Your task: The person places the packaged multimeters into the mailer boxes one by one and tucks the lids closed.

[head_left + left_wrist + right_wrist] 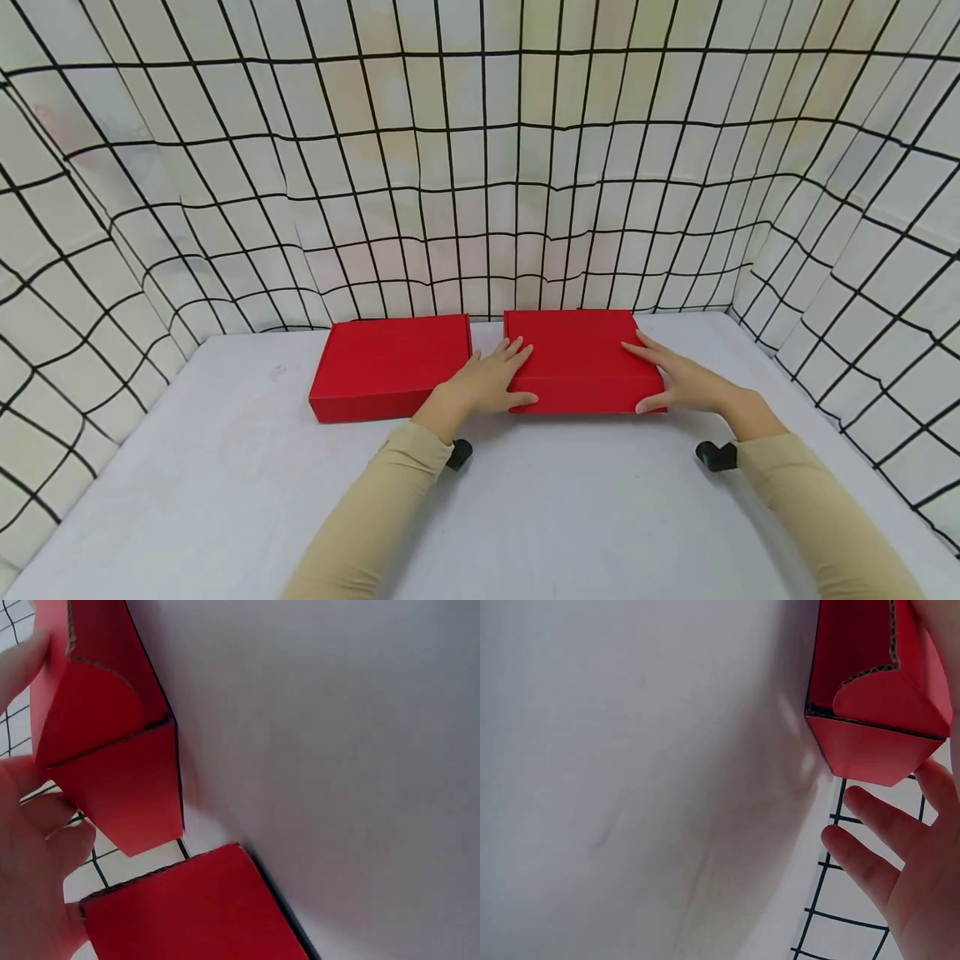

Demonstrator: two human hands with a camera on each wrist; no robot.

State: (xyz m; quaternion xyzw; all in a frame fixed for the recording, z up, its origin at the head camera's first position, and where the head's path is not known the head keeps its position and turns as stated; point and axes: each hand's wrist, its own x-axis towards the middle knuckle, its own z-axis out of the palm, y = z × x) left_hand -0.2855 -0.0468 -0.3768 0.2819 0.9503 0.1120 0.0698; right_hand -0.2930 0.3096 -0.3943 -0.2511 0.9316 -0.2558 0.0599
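A red cardboard box (573,346) lies on the white table, toward the back right. Its left end is touched by my left hand (487,379), fingers spread over the edge and thumb at the front. At the opposite end, my right hand (690,379) has its fingertips on the top and its thumb by the front corner. Both wrist views show a front panel standing off the box, with a rounded side flap (885,697) and a corrugated edge. Just left of my left hand lies a second red box (397,358), near the fingers in the left wrist view.
Black-lined netting (487,208) over white cloth rises behind the boxes and along both sides. The white tabletop (585,517) stretches toward me in front of them. Small dark devices (717,456) show at both wrists, beside the beige sleeves (817,517).
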